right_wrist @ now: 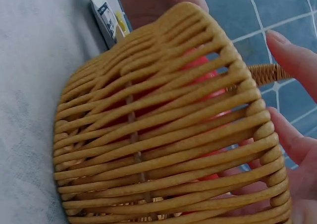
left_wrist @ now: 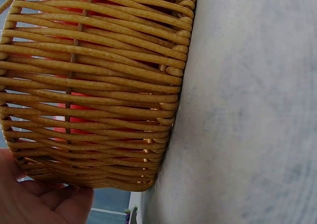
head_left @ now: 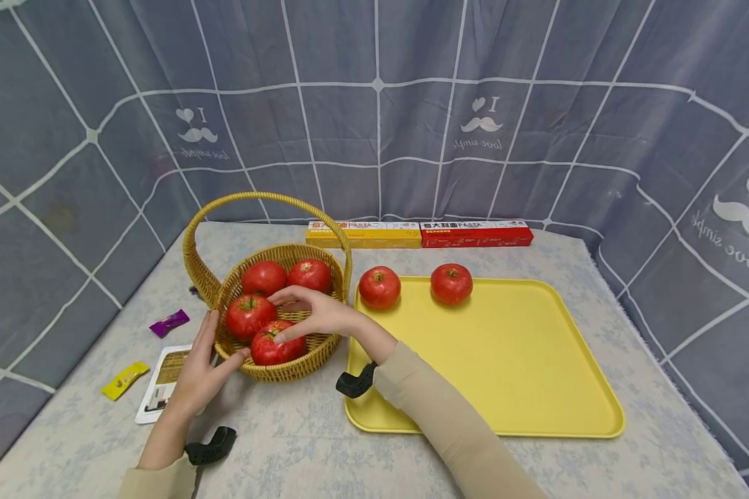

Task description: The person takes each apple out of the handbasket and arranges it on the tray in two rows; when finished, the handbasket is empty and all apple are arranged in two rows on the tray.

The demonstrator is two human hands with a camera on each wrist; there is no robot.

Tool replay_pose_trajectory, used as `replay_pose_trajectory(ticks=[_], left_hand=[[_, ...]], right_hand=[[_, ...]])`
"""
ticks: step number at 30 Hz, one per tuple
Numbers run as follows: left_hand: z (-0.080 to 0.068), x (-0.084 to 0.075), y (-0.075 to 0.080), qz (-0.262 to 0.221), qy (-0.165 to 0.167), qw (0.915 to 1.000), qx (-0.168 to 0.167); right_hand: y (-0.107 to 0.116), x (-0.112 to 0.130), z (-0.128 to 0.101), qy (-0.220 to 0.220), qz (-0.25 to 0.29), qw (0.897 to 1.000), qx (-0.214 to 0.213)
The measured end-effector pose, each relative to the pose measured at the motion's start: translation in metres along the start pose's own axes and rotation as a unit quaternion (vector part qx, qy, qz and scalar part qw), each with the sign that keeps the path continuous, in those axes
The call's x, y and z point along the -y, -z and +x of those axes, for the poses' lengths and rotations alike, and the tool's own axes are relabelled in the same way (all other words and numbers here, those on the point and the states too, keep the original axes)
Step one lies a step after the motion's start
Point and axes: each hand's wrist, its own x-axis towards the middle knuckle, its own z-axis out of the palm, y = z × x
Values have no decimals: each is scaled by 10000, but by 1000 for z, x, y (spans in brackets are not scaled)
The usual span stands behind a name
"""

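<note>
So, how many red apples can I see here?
6. Four apples are in the wicker basket, two at the back, two nearer; two apples are at the far edge of the yellow tray. Others may be hidden.

Gridded blue-grey curtain (head_left: 412, 125) — pale tabletop (head_left: 299, 436)
</note>
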Motion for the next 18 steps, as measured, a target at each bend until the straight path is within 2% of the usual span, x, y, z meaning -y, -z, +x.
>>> replay_pose_trajectory(ticks=[4,9,18], left_hand=[[0,0,0,-15,17,10000,10],[0,-1,0,13,70,10000,26],[-1,0,0,43,49,10000,28]], right_hand=[[1,0,6,-303,-64,9992,245],[-2,2,12,-616,-590,9950,522],[-8,2,14,-821,-1389,9855,522]])
